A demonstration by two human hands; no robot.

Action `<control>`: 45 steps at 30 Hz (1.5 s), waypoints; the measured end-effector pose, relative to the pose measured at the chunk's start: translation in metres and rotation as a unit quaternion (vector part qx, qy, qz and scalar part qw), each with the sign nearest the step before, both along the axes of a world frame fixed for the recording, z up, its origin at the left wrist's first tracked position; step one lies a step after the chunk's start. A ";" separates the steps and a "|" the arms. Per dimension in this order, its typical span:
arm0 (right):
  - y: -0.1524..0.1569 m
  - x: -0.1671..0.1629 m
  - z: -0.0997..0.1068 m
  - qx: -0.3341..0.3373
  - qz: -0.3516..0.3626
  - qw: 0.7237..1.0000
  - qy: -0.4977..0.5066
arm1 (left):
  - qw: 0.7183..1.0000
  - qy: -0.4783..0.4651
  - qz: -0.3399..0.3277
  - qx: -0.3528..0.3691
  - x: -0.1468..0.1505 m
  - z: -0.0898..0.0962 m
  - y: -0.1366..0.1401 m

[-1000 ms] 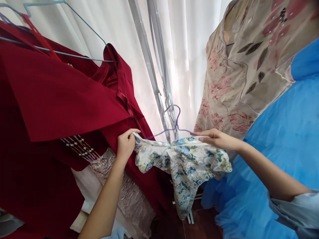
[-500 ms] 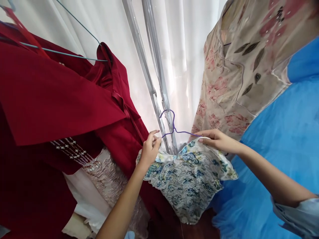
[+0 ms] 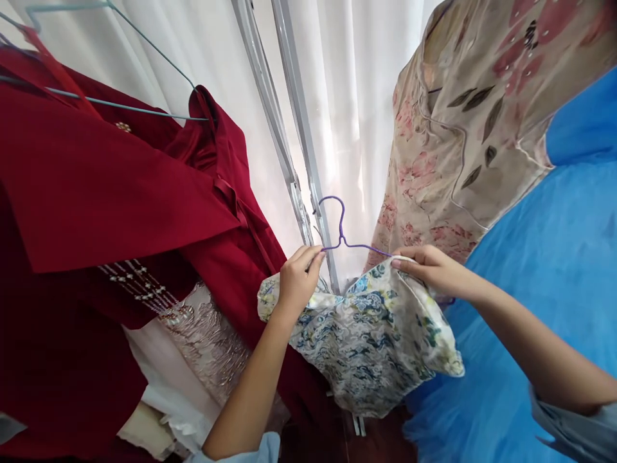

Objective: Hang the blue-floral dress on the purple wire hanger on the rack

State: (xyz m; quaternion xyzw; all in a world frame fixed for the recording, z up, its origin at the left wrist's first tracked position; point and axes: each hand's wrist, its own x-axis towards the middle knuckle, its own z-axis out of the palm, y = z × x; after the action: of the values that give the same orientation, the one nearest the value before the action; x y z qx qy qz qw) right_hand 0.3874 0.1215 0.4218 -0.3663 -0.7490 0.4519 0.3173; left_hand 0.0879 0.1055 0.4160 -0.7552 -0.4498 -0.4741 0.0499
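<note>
A small white garment with a blue and yellow floral print (image 3: 366, 334) hangs on a thin purple wire hanger (image 3: 341, 226). My left hand (image 3: 297, 281) pinches the hanger's left arm together with the garment's left shoulder. My right hand (image 3: 429, 269) grips the garment's right shoulder over the hanger's right end. The hanger's hook stands free in front of the metal rack poles (image 3: 289, 141), not hooked on anything I can see.
Dark red garments (image 3: 110, 193) on pale blue wire hangers (image 3: 116, 103) crowd the left, with a beaded pinkish fabric (image 3: 207, 341) beneath. A beige dress with pink flowers (image 3: 463, 128) and blue tulle (image 3: 544, 283) fill the right. White curtains (image 3: 351, 96) hang behind.
My left hand slid right along the garment's shoulder to the hanger's arm near the hook. The hanger and garment rose slightly; the garment now bunches narrower between my hands.
</note>
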 end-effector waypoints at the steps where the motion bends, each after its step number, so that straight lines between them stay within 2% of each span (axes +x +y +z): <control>1: 0.003 0.003 0.003 0.001 -0.001 1.000 0.002 | 1.000 0.000 -0.002 0.002 0.005 0.004 0.002; 3: 0.005 0.011 0.007 -0.009 0.012 1.000 -0.003 | 1.000 0.014 -0.005 0.002 0.016 0.011 0.004; 5: -0.003 0.021 0.004 -0.027 0.041 0.999 -0.019 | 0.999 0.039 -0.016 0.001 0.027 0.010 0.003; 8: -0.031 0.033 -0.014 -0.033 0.089 0.992 -0.078 | 0.995 0.078 -0.046 0.030 0.036 -0.015 0.000; 10: -0.051 0.037 -0.029 0.012 0.075 0.990 -0.121 | 0.993 0.090 -0.044 0.065 0.033 -0.042 -0.002; 12: -0.066 0.042 -0.041 0.086 0.015 0.984 -0.152 | 0.993 0.063 -0.019 0.096 0.025 -0.068 -0.007; 15: -0.075 0.054 -0.054 0.185 -0.075 0.965 -0.169 | 0.992 -0.023 0.009 0.124 0.005 -0.090 -0.022; 17: -0.074 0.063 -0.061 0.229 -0.098 0.956 -0.153 | 0.992 -0.035 0.003 0.123 -0.010 -0.090 -0.037; 19: -0.073 0.067 -0.067 0.266 -0.103 0.952 -0.115 | 0.994 0.000 -0.024 0.106 -0.021 -0.085 -0.052; 22: -0.072 0.060 -0.074 0.300 -0.139 0.944 -0.014 | 0.995 0.040 -0.045 0.077 -0.032 -0.074 -0.074; 24: -0.076 0.049 -0.076 0.254 -0.149 0.953 0.072 | 0.997 0.031 -0.026 0.070 -0.036 -0.069 -0.085; 25: -0.079 0.043 -0.076 0.204 -0.138 0.962 0.119 | 0.997 0.023 -0.013 0.069 -0.038 -0.067 -0.090; 28: -0.087 0.032 -0.075 -0.003 -0.043 0.976 0.214 | 0.998 0.000 0.021 0.056 -0.048 -0.063 -0.103; 30: -0.086 0.032 -0.074 -0.102 0.031 0.973 0.205 | 0.999 -0.017 0.039 0.034 -0.058 -0.062 -0.113; 32: -0.076 0.035 -0.074 -0.124 0.080 0.974 0.175 | 0.998 -0.032 0.046 0.017 -0.067 -0.061 -0.124; 35: -0.051 0.033 -0.075 -0.107 0.084 0.973 0.188 | 0.998 -0.046 0.022 -0.023 -0.072 -0.060 -0.137; 38: -0.031 0.013 -0.077 -0.169 0.110 0.944 0.262 | 0.990 -0.071 -0.029 -0.118 -0.062 -0.063 -0.137; 41: -0.035 -0.029 -0.080 -0.266 0.201 0.894 0.299 | 0.973 -0.125 -0.057 -0.183 -0.043 -0.076 -0.119; 43: -0.050 -0.063 -0.081 -0.319 0.237 0.863 0.311 | 0.966 -0.175 -0.046 -0.184 -0.029 -0.088 -0.100; 45: -0.070 -0.097 -0.080 -0.318 0.196 0.859 0.351 | 0.958 -0.244 -0.029 -0.150 -0.014 -0.100 -0.079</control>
State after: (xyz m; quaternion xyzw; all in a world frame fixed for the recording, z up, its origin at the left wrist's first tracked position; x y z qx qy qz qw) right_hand 0.2902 0.0512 0.3419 -0.1100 -0.4597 0.8168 0.3307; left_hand 0.0735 0.0264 0.3159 -0.6282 -0.4923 -0.5722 -0.1887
